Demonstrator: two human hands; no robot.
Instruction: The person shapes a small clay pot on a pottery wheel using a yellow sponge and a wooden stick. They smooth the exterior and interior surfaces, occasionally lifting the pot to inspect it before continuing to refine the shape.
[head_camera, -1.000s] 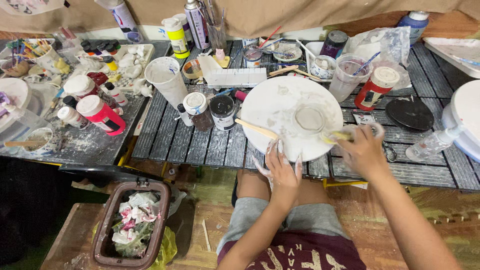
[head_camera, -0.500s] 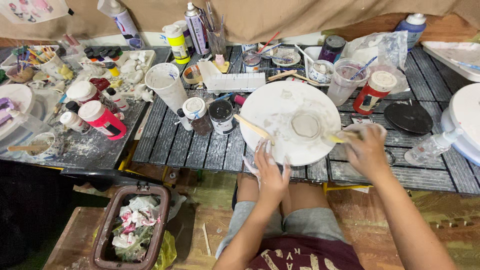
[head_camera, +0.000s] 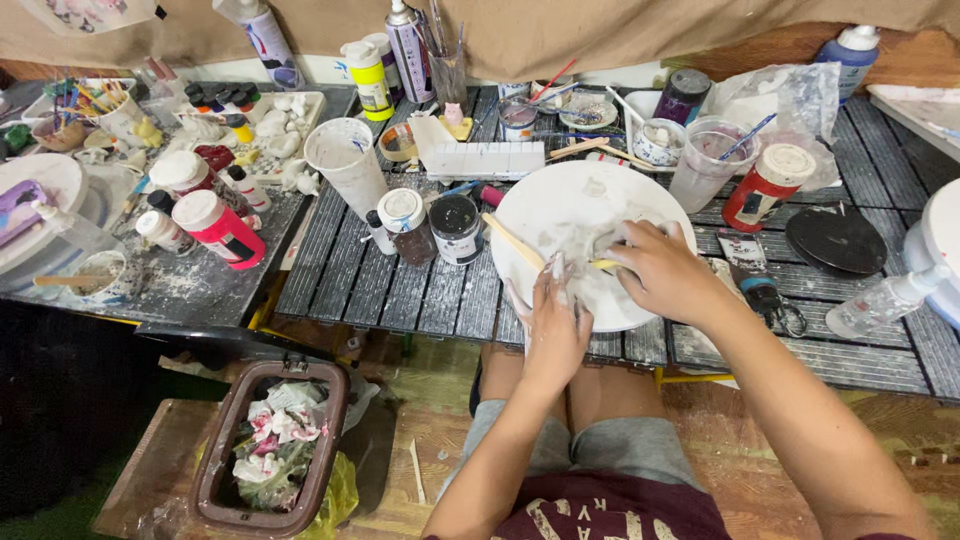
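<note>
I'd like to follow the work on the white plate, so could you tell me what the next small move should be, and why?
Probably keep the left hand steady on the plate's near rim while the right hand works the wet white paste on the white plate: its fingers are curled over the smear at the plate's middle, and a wooden stick lies across it.

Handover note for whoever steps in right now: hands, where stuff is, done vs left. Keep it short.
Left hand: resting on the near rim of the white plate, fingers smeared white.
Right hand: over the plate's middle, gripping a yellow-handled tool; what is under the hand is hidden.
A wooden stick lies on the plate's left edge.
Done: white paste is spread on the plate.
Left: cannot tell from this view.
</note>
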